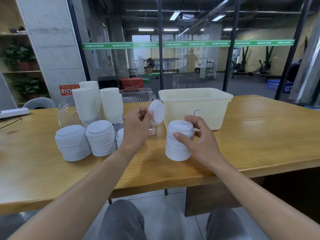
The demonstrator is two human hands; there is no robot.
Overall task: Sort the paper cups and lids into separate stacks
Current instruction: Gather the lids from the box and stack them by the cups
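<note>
White lid (pixel 157 112) pinched in left hand (pixel 136 125); right hand (pixel 199 137) grips lid stack (pixel 178 144) before tub (pixel 195 108).

the left hand (pixel 136 125) covers most of a third lid stack (pixel 119 138) and the near corner of the clear box (pixel 138 97). the glass jug (pixel 66 112) sits half hidden behind the cup stacks (pixel 97 103). the bench (pixel 259 135) runs off both side edges.

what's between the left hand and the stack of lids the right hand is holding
In the head view, only bare wooden table lies between the left hand and the stack of lids held by the right hand.
</note>
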